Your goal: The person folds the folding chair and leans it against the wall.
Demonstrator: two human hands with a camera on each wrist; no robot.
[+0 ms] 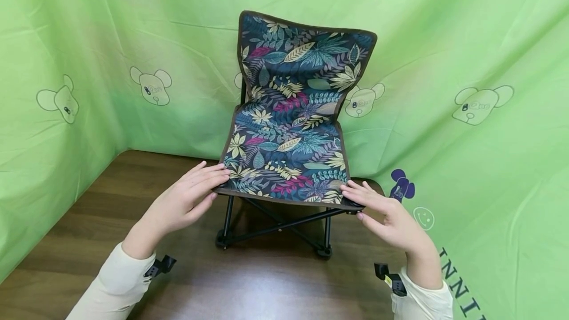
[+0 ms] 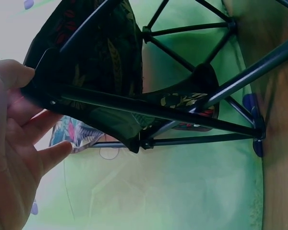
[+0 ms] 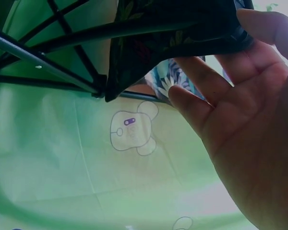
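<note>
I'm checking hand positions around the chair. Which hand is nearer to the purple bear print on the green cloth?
Right. The right hand touches the chair's front right corner, just left of the purple bear print; the left hand is at the opposite front corner.

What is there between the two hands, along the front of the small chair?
In the head view, only the folding chair's front seat edge spans from the left hand to the right hand; both touch its corners.

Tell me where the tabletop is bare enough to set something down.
Bare wood lies left of the leaf-print folding chair, toward the green cloth, and in front between the forearms. Crowded: under the seat, with black legs, and both front corners, under the left hand and right hand.
</note>
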